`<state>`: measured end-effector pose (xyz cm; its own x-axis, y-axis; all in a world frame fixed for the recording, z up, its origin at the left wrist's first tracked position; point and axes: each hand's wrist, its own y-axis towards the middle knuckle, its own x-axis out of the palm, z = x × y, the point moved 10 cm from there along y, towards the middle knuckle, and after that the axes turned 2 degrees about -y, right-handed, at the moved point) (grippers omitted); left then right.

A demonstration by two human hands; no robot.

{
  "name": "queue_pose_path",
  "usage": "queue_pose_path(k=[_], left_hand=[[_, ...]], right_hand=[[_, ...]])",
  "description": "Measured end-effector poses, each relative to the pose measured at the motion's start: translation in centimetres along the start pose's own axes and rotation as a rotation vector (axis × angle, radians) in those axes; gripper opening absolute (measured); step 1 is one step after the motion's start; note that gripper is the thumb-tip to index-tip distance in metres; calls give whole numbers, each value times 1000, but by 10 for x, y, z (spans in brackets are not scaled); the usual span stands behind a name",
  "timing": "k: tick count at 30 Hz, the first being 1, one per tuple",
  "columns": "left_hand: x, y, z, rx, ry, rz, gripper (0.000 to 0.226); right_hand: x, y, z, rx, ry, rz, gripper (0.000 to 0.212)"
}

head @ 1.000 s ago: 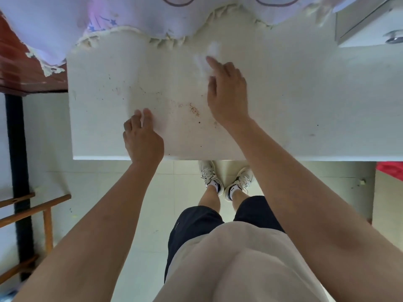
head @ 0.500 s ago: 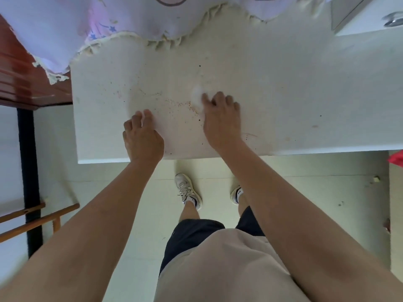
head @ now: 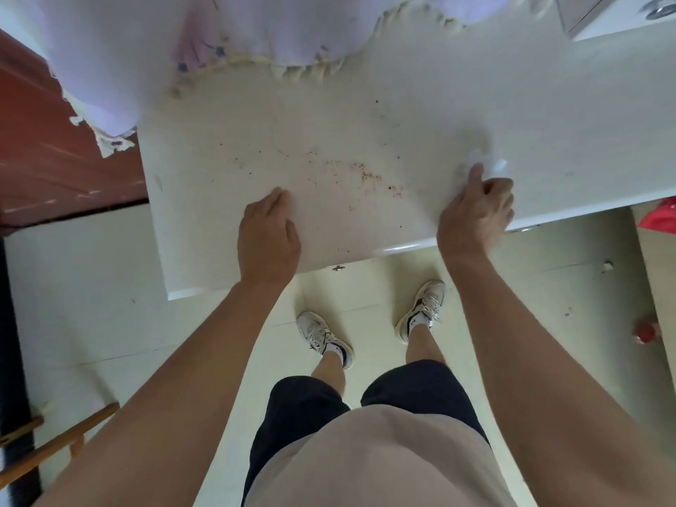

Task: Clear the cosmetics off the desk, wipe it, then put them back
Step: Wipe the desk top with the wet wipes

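The white desk (head: pixel 365 115) has brown specks and smears across its middle. No cosmetics show on it. My left hand (head: pixel 269 237) lies flat on the desk near the front edge, fingers together, holding nothing. My right hand (head: pixel 475 214) sits at the front edge further right, fingers curled on a small white tissue (head: pixel 488 163) that pokes out past the fingertips and is blurred.
A lilac curtain with a frilled hem (head: pixel 219 38) hangs over the desk's back left. A reddish-brown wooden surface (head: pixel 47 148) adjoins the desk's left side. A white drawer unit with a metal knob (head: pixel 622 16) stands at the back right. A red item (head: pixel 662 217) and a red-capped bottle (head: pixel 647 331) lie on the floor at right.
My right hand slid with the tissue from the desk's back middle toward me, then right along the front edge. My left hand stayed pressed in place. The view shifted left.
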<state>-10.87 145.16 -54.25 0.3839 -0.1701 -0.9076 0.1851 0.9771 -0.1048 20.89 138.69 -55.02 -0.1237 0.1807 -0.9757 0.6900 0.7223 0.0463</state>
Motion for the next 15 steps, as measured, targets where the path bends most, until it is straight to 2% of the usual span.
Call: queue_pose_path(k=[2, 4, 8, 9, 11, 13, 15], left_hand=[[-11, 1, -12, -9, -29, 32, 50], [-21, 0, -27, -17, 40, 45, 53], [-34, -5, -67, -132, 133, 46, 52], [-36, -7, -75, -154, 148, 58, 51], [-38, -10, -84, -173, 172, 67, 48], [-33, -14, -89, -175, 190, 54, 44], [-28, -19, -91, -158, 202, 50, 44]], right_hand=[[18, -34, -52, -88, 11, -111, 55], [26, -61, -100, -140, 87, -202, 58], [30, -78, -159, -311, 376, -380, 50], [22, -74, -161, -360, 456, -361, 46], [-4, -54, -146, -390, 497, -213, 41], [-22, -25, -104, -270, 463, -39, 41], [-30, 0, -42, -60, 374, 72, 46]])
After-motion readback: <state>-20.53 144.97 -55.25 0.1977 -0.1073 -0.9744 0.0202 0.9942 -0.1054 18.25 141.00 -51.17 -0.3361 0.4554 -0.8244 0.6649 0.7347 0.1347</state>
